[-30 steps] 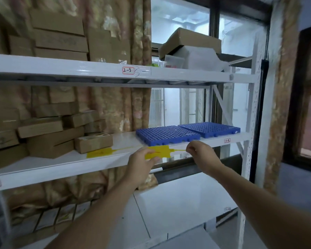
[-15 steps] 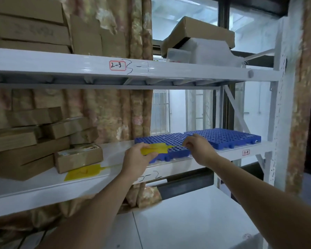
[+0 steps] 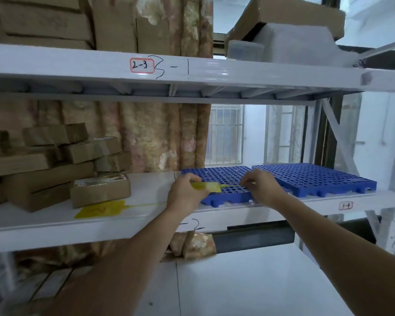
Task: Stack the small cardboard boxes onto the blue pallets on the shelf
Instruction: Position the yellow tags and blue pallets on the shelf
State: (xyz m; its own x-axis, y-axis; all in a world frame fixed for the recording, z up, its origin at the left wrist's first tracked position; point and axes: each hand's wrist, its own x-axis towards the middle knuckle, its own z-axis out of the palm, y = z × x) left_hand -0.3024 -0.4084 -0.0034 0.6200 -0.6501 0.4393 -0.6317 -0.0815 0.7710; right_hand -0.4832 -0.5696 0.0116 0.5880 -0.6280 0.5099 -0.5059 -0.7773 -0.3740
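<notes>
Two blue perforated pallets lie side by side on the middle shelf: the left pallet [image 3: 224,179] and the right pallet [image 3: 317,176]. My left hand [image 3: 185,192] pinches the flat end of a yellow tag [image 3: 206,186] over the left pallet's front corner. My right hand [image 3: 260,187] pinches the tag's thin tail just above that pallet. Several small cardboard boxes [image 3: 55,165] are piled at the left of the same shelf; the nearest one [image 3: 100,190] has a printed top. Nothing rests on the pallets.
A second yellow tag [image 3: 100,209] lies on the white middle shelf [image 3: 146,215] in front of the boxes. The upper shelf [image 3: 214,71] carries more cardboard boxes and a white plastic-wrapped bundle [image 3: 290,44]. A lower white shelf [image 3: 237,281] sits below. A patterned curtain hangs behind.
Both hands have risen with the yellow tag from the shelf's front edge to above the left pallet. The camera has moved closer and tilted up.
</notes>
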